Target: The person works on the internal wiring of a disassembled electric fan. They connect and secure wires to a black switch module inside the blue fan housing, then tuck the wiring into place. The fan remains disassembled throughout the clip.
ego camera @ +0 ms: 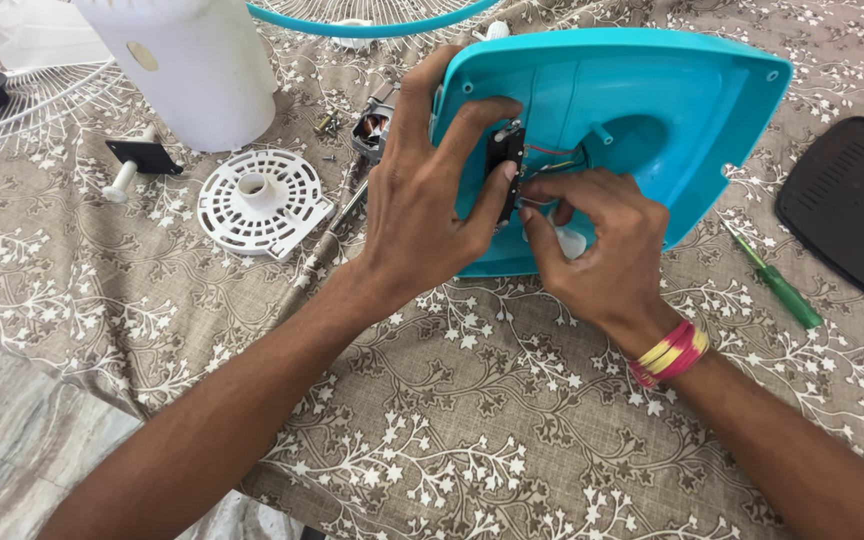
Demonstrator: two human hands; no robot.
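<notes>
The person appears to be seating a small black switch block (505, 165) inside the upturned turquoise fan base (652, 100). The left hand (422, 190) pinches the block between thumb and forefinger; the right hand (602, 245), just beside that grip, nips thin wires (552, 158) at its lower end. The block stands with its long axis running away from the wrists, so the next move likely calls for steady, fine pressure.

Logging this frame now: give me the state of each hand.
Left hand: closed on the small black part in the turquoise housing.
Right hand: fingertips pinched at the wires beside it.
</notes>
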